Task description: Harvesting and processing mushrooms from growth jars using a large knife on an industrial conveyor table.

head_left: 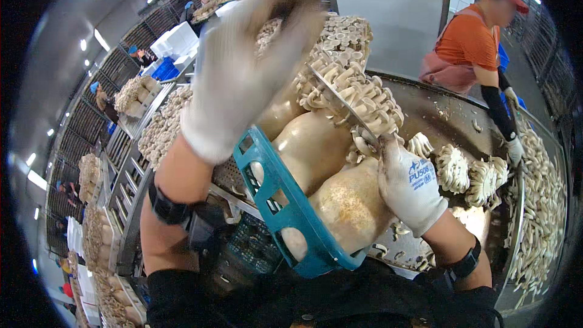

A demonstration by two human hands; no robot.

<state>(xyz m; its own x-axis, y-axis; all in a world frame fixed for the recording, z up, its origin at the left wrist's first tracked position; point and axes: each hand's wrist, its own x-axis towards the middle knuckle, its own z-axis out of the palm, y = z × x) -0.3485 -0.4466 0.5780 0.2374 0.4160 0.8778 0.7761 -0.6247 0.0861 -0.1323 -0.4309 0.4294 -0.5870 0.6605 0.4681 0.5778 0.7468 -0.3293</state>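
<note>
My right hand (413, 185), in a white glove, is closed round the handle of a knife (344, 103). The long thin blade points up and to the left, against a dense cluster of pale mushrooms (358, 94). Below it, plump whitish cultivation bags (313, 146) lie in a tilted teal plastic basket (284, 203). My left hand (246, 70), gloved too, is raised above the basket's far left side. Motion smears its fingers, so whether they hold anything cannot be made out.
Cut mushroom clumps (454, 170) lie on the metal worktable (425, 112) to the right. Beyond them a long trough holds many loose mushrooms (540, 206). A co-worker in an orange shirt (470, 45) reaches toward it. On the left run roller conveyors (124, 185) with more mushroom bags.
</note>
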